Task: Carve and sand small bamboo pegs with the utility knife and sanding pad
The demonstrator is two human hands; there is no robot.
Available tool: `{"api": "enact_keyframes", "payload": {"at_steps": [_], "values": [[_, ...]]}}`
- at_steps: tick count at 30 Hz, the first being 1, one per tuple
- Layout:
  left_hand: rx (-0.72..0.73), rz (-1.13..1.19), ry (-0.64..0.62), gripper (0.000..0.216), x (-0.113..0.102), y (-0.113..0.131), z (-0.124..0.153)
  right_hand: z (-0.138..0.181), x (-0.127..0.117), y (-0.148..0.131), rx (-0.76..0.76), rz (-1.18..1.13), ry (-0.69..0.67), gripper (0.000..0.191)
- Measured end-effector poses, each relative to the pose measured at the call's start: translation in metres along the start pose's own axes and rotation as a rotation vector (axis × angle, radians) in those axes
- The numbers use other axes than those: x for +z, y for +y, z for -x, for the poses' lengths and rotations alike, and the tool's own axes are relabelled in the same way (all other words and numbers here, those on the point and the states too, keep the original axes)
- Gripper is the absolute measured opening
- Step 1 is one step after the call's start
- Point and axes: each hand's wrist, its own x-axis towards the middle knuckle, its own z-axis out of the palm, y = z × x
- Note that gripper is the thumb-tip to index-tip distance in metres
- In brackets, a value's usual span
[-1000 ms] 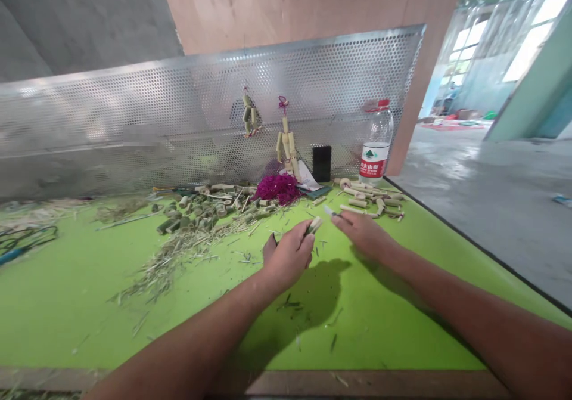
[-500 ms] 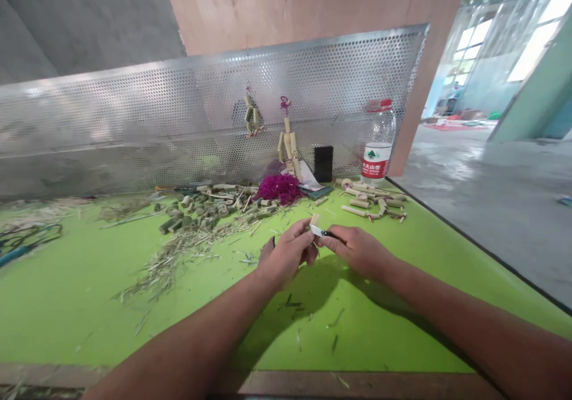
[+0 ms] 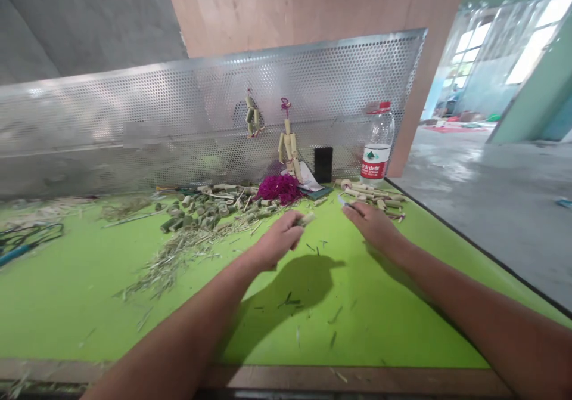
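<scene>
My left hand (image 3: pixel 280 236) is closed around a short piece of bamboo (image 3: pixel 307 219), whose pale end sticks out past the fingers. To its right, my right hand (image 3: pixel 370 223) grips a small knife (image 3: pixel 343 202); the blade points up and left, and the fingers cover most of the handle. The two hands are apart, above the green table (image 3: pixel 384 322). Fresh dark shavings (image 3: pixel 317 248) lie on the surface between and below them.
Cut bamboo pieces (image 3: pixel 205 207) and a heap of shavings (image 3: pixel 165 263) lie at left. Behind are purple thread (image 3: pixel 279 190), a jointed bamboo figure (image 3: pixel 289 145) and a black box (image 3: pixel 323 164). A water bottle (image 3: pixel 376 149) stands at back right, near more bamboo parts (image 3: pixel 373 192).
My hands have drawn apart: the right with the knife went right and up, the left with the bamboo piece slightly left. The blade has left the bamboo, and new shavings lie below.
</scene>
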Motion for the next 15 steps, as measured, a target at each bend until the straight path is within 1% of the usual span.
{"api": "enact_keyframes", "payload": {"at_steps": [2, 3, 4, 6, 8, 9, 11, 12, 14, 15], "values": [[-0.058, -0.226, 0.105, 0.021, -0.029, 0.007, -0.001, 0.003, 0.004, -0.004, -0.057, -0.008, -0.059, 0.046], [-0.059, -0.287, 0.197, 0.024, -0.044, 0.010, 0.000, 0.004, 0.006, -0.005, -0.072, -0.006, -0.067, 0.045], [-0.035, -0.334, 0.281, 0.032, -0.059, 0.012, 0.002, 0.003, 0.007, -0.005, -0.077, -0.004, -0.061, 0.044], [-0.025, -0.437, 0.380, 0.051, -0.083, 0.010, 0.007, 0.002, 0.007, -0.001, -0.074, -0.001, -0.035, 0.043], [-0.059, -0.523, 0.357, 0.061, -0.097, 0.002, 0.011, -0.001, 0.007, 0.003, -0.091, 0.000, -0.025, 0.044], [-0.082, -0.566, 0.281, 0.060, -0.101, -0.005, 0.012, -0.002, 0.007, 0.004, -0.108, 0.002, -0.029, 0.044], [-0.107, -0.619, 0.103, 0.049, -0.103, -0.019, 0.013, -0.001, 0.007, 0.004, -0.143, 0.009, -0.050, 0.046], [-0.103, -0.630, 0.046, 0.042, -0.102, -0.026, 0.013, 0.000, 0.008, 0.002, -0.152, 0.011, -0.062, 0.046], [-0.092, -0.650, -0.004, 0.033, -0.100, -0.038, 0.012, 0.003, 0.008, -0.004, -0.152, 0.008, -0.086, 0.048], [-0.081, -0.640, -0.001, 0.032, -0.098, -0.043, 0.012, 0.005, 0.008, -0.007, -0.148, 0.008, -0.095, 0.049]]}}
